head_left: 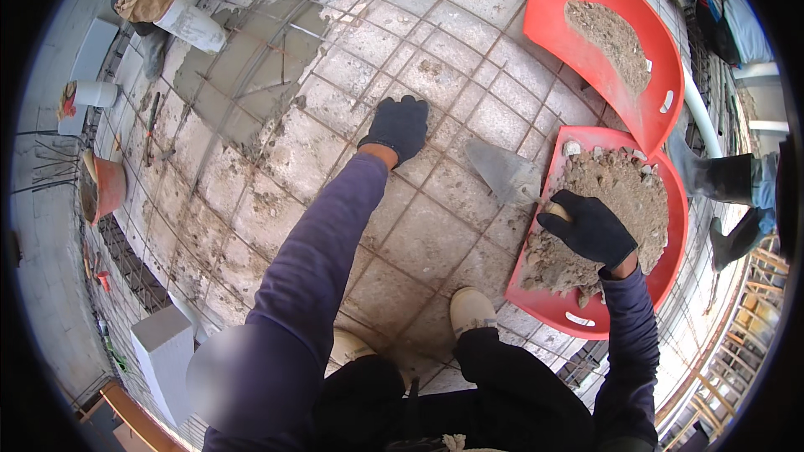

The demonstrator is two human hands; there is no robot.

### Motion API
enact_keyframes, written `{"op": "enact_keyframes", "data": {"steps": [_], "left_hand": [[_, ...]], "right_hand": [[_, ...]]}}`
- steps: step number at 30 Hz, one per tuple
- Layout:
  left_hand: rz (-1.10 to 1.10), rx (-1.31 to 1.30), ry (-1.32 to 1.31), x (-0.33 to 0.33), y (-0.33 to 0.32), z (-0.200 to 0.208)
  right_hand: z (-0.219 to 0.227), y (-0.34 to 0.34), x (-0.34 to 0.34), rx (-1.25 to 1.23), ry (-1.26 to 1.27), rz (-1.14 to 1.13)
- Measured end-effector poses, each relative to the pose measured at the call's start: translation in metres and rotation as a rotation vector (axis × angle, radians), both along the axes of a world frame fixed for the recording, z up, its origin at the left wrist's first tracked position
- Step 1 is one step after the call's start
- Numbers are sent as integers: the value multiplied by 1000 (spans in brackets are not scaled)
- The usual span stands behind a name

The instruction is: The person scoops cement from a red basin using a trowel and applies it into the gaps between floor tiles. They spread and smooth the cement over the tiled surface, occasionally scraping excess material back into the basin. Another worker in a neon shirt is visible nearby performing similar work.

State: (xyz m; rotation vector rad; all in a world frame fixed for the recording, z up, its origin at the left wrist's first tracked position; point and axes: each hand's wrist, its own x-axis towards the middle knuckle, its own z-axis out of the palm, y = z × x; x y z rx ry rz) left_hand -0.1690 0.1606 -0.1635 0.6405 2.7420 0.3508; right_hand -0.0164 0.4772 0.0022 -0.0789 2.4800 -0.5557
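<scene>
My right hand (pixel 593 228), in a dark glove, is closed around the pale handle of a trowel (pixel 501 169). Its grey triangular blade points left, over the steel mesh, past the rim of a red tub (pixel 521 258). Grey-brown rubble and sand (pixel 624 192) fill that tub, beneath and beside the hand. My left hand (pixel 398 130), gloved too, reaches forward with curled fingers over the rebar mesh (pixel 410 238). What those fingers hold, if anything, is hidden.
A second red tub (pixel 548 29) with sand stands behind the first. Wet grey mortar (pixel 243 75) covers part of the mesh at far left. Near it are a white bucket (pixel 194 25) and a reddish bucket (pixel 109 187). Another person's boots (pixel 724 180) are at right.
</scene>
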Motion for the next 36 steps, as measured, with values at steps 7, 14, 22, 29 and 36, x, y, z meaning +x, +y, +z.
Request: {"op": "enact_keyframes", "data": {"steps": [7,14,22,29,36], "left_hand": [[57,366,322,25,-23,-4],[438,394,409,121,-67,12],[551,356,303,167,-119,12],[341,372,413,135,-104,27],[10,202,211,23,-26,17]], "right_hand": [[-8,-3,-30,9,299,15],[-26,-18,-30,-84,301,-29],[-28,-30,45,-292,-284,-279],[-38,-30,67,-166,-274,-198],[-87,-78,30,-348,-131,-148]]}}
